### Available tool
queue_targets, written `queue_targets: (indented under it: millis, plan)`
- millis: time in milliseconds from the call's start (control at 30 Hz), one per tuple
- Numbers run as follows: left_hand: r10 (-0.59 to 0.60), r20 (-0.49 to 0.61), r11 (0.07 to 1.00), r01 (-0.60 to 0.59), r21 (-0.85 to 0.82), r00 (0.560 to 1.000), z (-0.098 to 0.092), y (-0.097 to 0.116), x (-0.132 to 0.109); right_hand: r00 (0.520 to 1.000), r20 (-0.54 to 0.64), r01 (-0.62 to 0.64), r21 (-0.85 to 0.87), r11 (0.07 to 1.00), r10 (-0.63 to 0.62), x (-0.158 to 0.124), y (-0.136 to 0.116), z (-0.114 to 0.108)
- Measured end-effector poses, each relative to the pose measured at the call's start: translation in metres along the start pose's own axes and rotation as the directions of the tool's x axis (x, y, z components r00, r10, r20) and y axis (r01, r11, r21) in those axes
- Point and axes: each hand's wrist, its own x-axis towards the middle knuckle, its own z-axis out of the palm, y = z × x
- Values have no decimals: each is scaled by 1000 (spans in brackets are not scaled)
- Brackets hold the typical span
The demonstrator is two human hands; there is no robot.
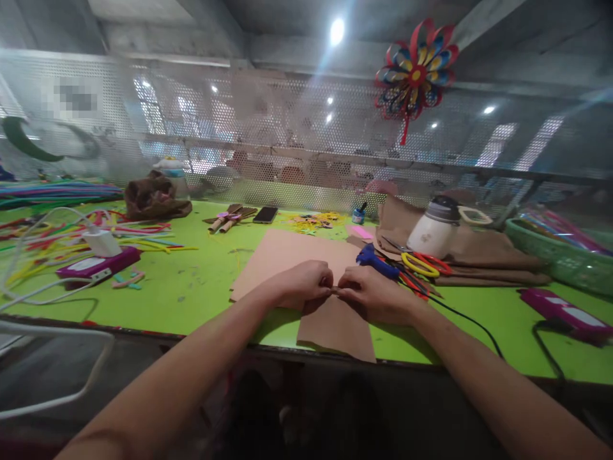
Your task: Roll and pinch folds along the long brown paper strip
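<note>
My left hand and my right hand meet near the front of the green table, fingertips almost touching. Both are closed in a pinch on the far edge of a small brown paper piece, which looks narrowly rolled or folded there. Its near end reaches the table's front edge. Beneath and beyond my hands lies a larger light-brown paper sheet. Just right of my right hand is a blue glue gun with a black cord. Yellow- and red-handled scissors lie past it.
A white bottle with a dark lid stands by folded brown paper at right, near a green basket. Purple power strips lie at both sides. Farther back are a phone, rolled paper pieces and yellow scraps.
</note>
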Motion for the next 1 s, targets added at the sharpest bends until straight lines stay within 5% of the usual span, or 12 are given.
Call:
queue_targets:
  millis: [700,1000]
  plan:
    - [35,-110,999,-37,-19,993,22,-5,-4,987,111,143,-320,937,-112,7,15,2]
    - [-13,-80,995,5,-101,997,19,-19,-15,982,105,175,-222,959,-155,-5,17,-2]
